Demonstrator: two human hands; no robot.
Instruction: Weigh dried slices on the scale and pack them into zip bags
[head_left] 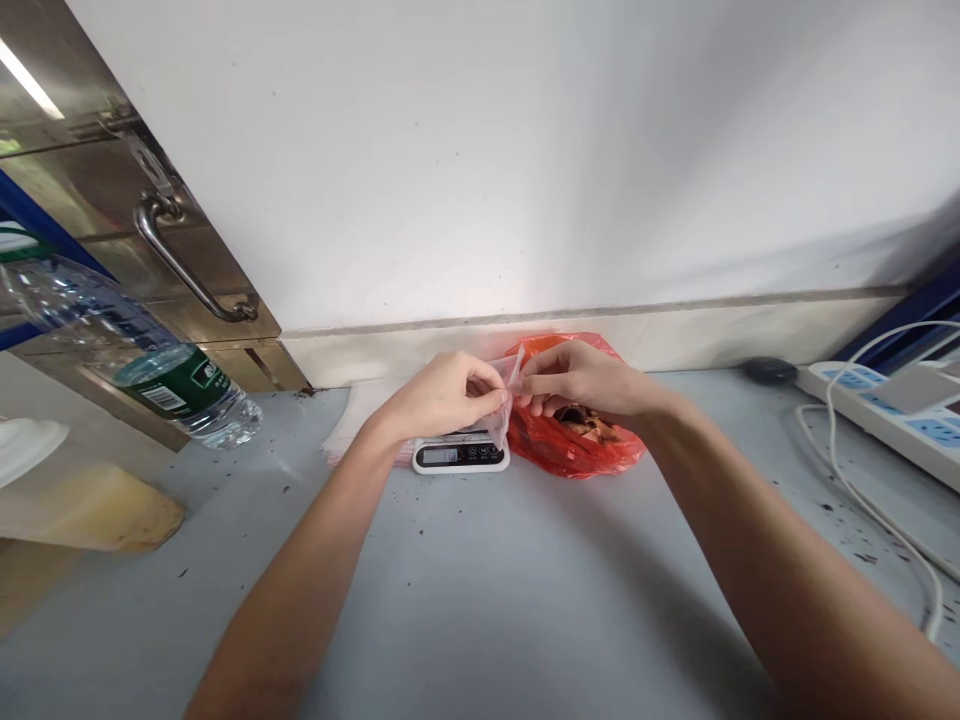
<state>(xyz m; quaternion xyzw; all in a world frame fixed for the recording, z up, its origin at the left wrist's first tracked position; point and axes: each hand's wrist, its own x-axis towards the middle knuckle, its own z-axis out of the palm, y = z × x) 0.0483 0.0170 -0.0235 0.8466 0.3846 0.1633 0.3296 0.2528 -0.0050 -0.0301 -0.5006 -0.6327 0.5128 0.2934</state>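
Note:
Between my two hands is a thin clear plastic bag (498, 430), its edge pinched by the fingers of both. My left hand (448, 392) is closed on the bag's left side, above a small white digital scale (459, 470) with a lit display. My right hand (574, 380) pinches the bag from the right, in front of a red plastic bag (577, 455). Brown dried pieces (591, 428) show in the red bag's opening. A stack of thin white bags or sheets (365, 412) lies left of the scale, partly behind my left hand.
At left stand a water bottle (184, 385) with a green label and a tub of yellowish contents (97, 500). A white power strip (900, 410), cable (829, 440) and black object (769, 371) lie at right. Dark crumbs dot the grey table; a wall stands behind.

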